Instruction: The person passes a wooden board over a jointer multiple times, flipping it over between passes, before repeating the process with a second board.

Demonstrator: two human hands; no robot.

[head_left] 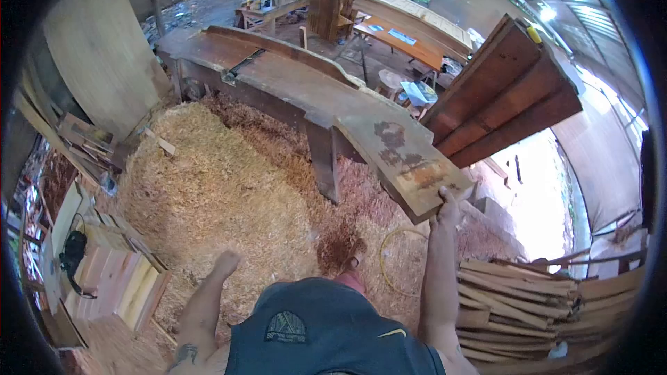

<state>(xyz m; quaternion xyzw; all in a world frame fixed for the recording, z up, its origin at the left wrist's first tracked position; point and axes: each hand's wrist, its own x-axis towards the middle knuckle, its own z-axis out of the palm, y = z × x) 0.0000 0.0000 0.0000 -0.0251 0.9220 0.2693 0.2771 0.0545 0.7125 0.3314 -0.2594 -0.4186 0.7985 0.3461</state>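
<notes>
A long thick wooden slab (389, 146) runs from the workbench at the back toward me, stained dark near its close end. My right hand (448, 207) grips the near end of this slab from below, at its lower right corner. My left hand (226, 262) hangs free at my side over the shavings, fingers curled in a loose fist with nothing in it. My dark shirt (319, 333) fills the bottom of the view.
A big heap of pale wood shavings (208, 187) covers the floor at left. Dark planks (507, 97) lean at right. Stacked offcuts (514, 305) lie at lower right, a yellow hose (389, 250) beside them. Boards and a black tool (73, 253) sit at left.
</notes>
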